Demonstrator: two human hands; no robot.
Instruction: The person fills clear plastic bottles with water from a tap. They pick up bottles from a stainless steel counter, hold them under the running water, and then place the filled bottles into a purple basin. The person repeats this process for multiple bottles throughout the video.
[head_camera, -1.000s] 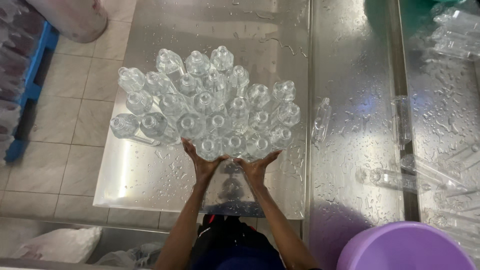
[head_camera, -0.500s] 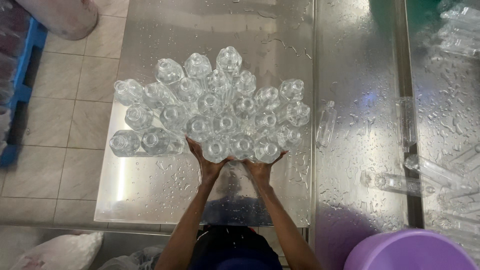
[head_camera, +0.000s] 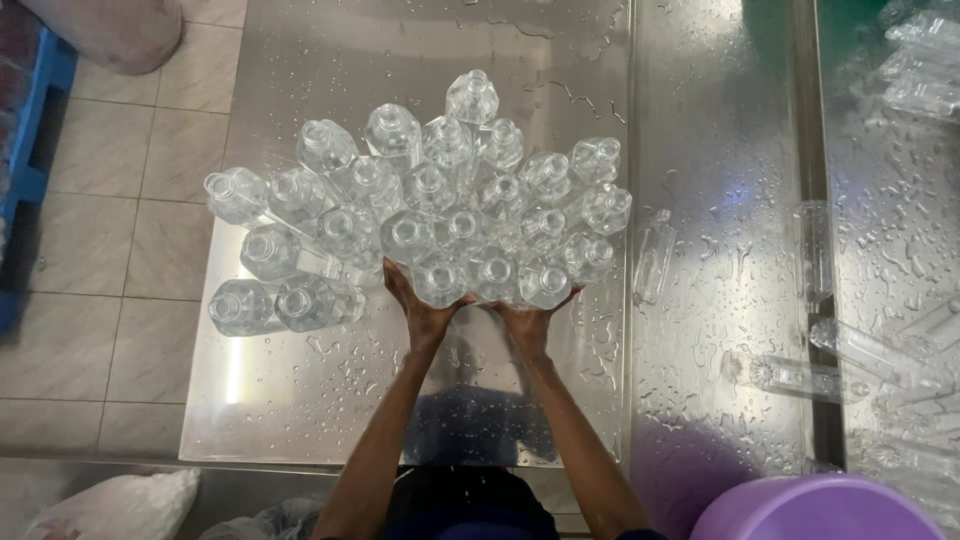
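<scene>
Shifted a little farther from the body since the earlier pictures: cluster of clear bottles (head_camera: 430, 210), hands riding along at its near edge. Fanned out on the wet steel worktop (head_camera: 300, 400), mouths turned up toward the camera, long axes spreading away from the hands. Left hand (head_camera: 418, 305) spread open, fingers pressed against the near row slightly left of centre; right hand (head_camera: 525, 310) likewise open, flat against the near row just beside it. Neither clamped on any single bottle, palms cupping the front of the pile, heels of the hands almost touching. Bulk of the pile straight ahead of both hands, with a wing trailing out beyond the left hand. Off past the right hand: a lone bottle (head_camera: 655, 262) lying flat, well apart; nearer the body, a purple tub (head_camera: 820, 510).
</scene>
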